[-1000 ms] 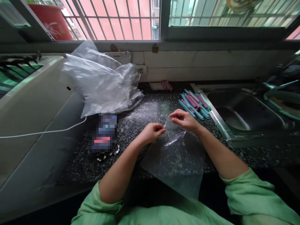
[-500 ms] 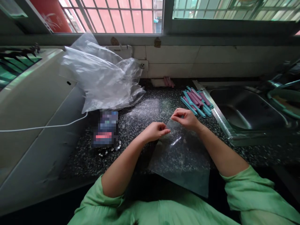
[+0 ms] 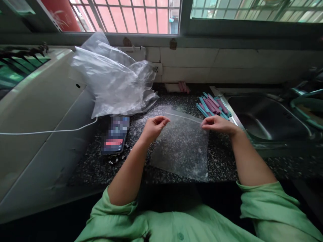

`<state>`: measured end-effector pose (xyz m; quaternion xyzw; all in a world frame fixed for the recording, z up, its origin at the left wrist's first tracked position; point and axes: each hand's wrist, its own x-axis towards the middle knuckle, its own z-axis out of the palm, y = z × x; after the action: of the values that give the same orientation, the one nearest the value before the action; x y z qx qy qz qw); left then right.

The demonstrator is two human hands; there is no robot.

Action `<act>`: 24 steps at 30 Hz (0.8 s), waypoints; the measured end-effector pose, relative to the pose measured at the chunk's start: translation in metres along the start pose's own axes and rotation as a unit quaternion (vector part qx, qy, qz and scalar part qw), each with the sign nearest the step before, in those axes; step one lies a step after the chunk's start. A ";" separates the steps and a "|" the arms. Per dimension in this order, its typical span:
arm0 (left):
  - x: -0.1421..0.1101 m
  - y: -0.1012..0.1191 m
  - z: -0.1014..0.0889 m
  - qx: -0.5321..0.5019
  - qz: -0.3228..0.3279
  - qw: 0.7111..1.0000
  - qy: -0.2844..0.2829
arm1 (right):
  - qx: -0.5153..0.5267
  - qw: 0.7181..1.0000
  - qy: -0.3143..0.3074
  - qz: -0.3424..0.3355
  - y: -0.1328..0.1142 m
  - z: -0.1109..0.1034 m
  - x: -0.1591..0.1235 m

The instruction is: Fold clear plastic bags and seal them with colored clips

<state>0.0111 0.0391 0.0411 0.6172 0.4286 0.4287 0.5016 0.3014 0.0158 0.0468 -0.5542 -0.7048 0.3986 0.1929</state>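
Observation:
A clear plastic bag [image 3: 181, 148] is stretched out over the speckled countertop [image 3: 224, 161], its top edge folded or creased in a pale strip. My left hand [image 3: 155, 127] pinches the upper left corner between thumb and fingers. At the upper right corner my right hand [image 3: 218, 125] is closed in a similar pinch. Just behind my right hand lies a pile of pink and blue bag clips [image 3: 213, 103]. The counter's speckles show through the bag, and I see nothing inside it.
Back left stands a heap of clear plastic bags [image 3: 118, 80]. A phone [image 3: 115, 136] lies left of my left arm, beside a beaded string [image 3: 116, 159]. A white cable [image 3: 50, 133] runs leftward. On the right is a steel sink [image 3: 267, 114]; a few pink clips [image 3: 183, 87] lie by the wall.
My hands have moved apart, the left one leftward and up, the right one rightward. The bag's top edge is now spread between them, and its lower part has come up onto the counter.

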 end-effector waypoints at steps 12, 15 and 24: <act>0.000 -0.002 -0.001 0.028 -0.037 0.998 -0.030 | -0.009 1.000 0.012 -0.013 0.001 0.000 -0.002; 0.001 -0.003 0.000 0.030 -0.018 0.999 -0.002 | -0.021 0.999 -0.007 -0.027 0.003 -0.001 -0.002; -0.002 -0.006 0.012 0.016 0.001 1.000 -0.016 | -0.151 0.971 0.111 -0.148 -0.025 0.032 0.009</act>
<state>0.0212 0.0347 0.0338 0.6324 0.4267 0.4123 0.4981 0.2603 0.0113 0.0456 -0.5071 -0.8054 0.1900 0.2409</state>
